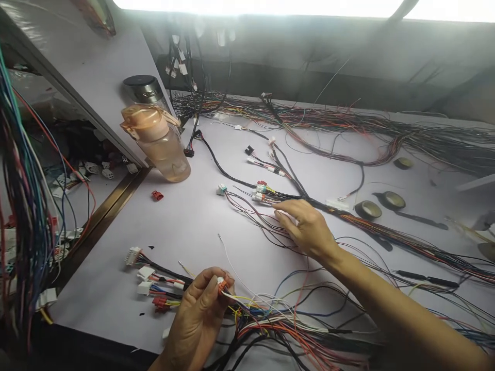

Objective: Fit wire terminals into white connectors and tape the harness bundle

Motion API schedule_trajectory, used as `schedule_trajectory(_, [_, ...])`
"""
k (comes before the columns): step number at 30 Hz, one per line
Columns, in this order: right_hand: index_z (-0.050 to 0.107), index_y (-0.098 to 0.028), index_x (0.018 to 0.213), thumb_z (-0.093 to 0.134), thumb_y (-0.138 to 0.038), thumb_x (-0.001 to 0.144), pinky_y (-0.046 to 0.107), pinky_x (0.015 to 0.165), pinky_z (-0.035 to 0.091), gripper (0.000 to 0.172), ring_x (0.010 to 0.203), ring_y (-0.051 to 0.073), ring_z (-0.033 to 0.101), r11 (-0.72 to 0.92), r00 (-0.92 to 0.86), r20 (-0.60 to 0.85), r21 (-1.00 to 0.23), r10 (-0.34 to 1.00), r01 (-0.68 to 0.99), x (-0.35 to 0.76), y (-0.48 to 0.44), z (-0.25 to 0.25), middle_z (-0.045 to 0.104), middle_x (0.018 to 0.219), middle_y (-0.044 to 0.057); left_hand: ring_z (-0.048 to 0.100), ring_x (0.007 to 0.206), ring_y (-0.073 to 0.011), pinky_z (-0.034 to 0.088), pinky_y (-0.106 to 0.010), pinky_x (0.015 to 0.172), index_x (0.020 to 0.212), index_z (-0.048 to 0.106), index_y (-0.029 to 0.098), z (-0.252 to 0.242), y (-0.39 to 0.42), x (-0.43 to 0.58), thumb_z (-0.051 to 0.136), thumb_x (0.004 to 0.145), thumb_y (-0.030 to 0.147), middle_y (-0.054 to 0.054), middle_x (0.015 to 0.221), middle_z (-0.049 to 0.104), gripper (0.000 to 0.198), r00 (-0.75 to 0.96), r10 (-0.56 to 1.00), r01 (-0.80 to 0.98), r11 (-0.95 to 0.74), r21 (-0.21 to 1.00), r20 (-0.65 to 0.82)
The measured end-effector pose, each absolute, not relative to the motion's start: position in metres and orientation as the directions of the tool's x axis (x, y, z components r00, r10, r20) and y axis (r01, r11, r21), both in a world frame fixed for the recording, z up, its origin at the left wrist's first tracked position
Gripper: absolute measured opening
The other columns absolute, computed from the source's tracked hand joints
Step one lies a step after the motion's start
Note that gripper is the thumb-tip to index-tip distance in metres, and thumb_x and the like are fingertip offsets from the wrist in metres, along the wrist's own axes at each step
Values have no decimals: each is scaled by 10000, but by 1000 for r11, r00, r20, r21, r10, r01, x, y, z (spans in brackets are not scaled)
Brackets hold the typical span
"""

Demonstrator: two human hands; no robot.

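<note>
My left hand [201, 314] pinches a small orange-and-white connector [222, 286] between thumb and fingers at the lower middle; wires trail from it to the right. Beside that hand lie a red connector [160, 304], a white multi-pin connector [133, 256] and further white plugs [145, 273]. My right hand [307, 226] is over the wires in the middle, thumb and forefinger tips close together. Whether a wire is between them I cannot make out. Just left of those fingertips rests a white-and-orange connector [258, 197], with a pale teal connector [221, 189] farther left. A loose white wire [228, 257] ends in a metal terminal.
A drink bottle [160, 147] and a dark-lidded bottle [143, 90] stand at the back left. Long wire bundles [247, 111] cross the back of the table [185, 221]. Rolls of tape [368, 209] lie right. Hanging wires [29, 206] line the left edge; a red connector [157, 195] lies loose.
</note>
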State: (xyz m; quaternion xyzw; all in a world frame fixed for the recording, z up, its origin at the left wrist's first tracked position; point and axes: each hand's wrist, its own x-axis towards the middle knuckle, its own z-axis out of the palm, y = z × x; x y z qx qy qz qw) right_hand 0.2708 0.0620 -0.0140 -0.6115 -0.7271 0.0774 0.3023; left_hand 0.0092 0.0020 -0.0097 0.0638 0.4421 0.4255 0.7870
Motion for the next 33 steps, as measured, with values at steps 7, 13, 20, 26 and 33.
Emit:
schedule_trajectory(7, [681, -240, 1018, 585, -286, 895, 360, 761, 387, 162, 891, 219, 586, 190, -67, 384, -290, 921, 938, 274, 87, -23, 713, 987, 40, 662, 717, -99, 555, -155, 703, 770, 729, 176, -1, 4, 14, 883, 537, 177, -12, 797, 699, 279, 205, 708, -610, 632, 478, -676])
schedule_trajectory(13, [689, -248, 858, 619, -309, 887, 391, 817, 281, 98, 828, 196, 560, 154, -47, 445, -207, 894, 966, 267, 93, -32, 714, 884, 12, 643, 702, -88, 542, -146, 703, 771, 726, 175, 1, 4, 17, 878, 551, 211, -14, 791, 685, 270, 171, 720, -583, 624, 520, -672])
schedule_trajectory(20, [664, -252, 799, 599, -328, 905, 367, 843, 276, 146, 852, 171, 574, 231, -17, 362, -558, 932, 797, 275, 83, -26, 705, 846, -26, 639, 717, -132, 553, -224, 698, 879, 730, 177, 6, 13, 14, 781, 703, 315, -58, 838, 690, 229, 188, 734, -393, 665, 635, -653])
schedule_trajectory(26, [652, -229, 805, 569, -337, 924, 350, 827, 287, 181, 819, 162, 560, 289, -94, 318, -649, 943, 704, 270, 78, -28, 677, 804, -17, 606, 938, -171, 503, -272, 855, 1030, 715, 219, 18, 55, 26, 735, 754, 360, -70, 1053, 683, 310, 136, 947, 112, 276, 955, -290])
schedule_trajectory(33, [657, -219, 818, 529, -366, 947, 362, 818, 267, 234, 787, 152, 551, 430, -163, 491, -501, 856, 751, 268, 72, -33, 696, 803, -9, 620, 778, -139, 517, -279, 734, 1079, 682, 156, -4, 102, 74, 696, 787, 372, -78, 935, 698, 363, 373, 888, 171, 220, 960, -269])
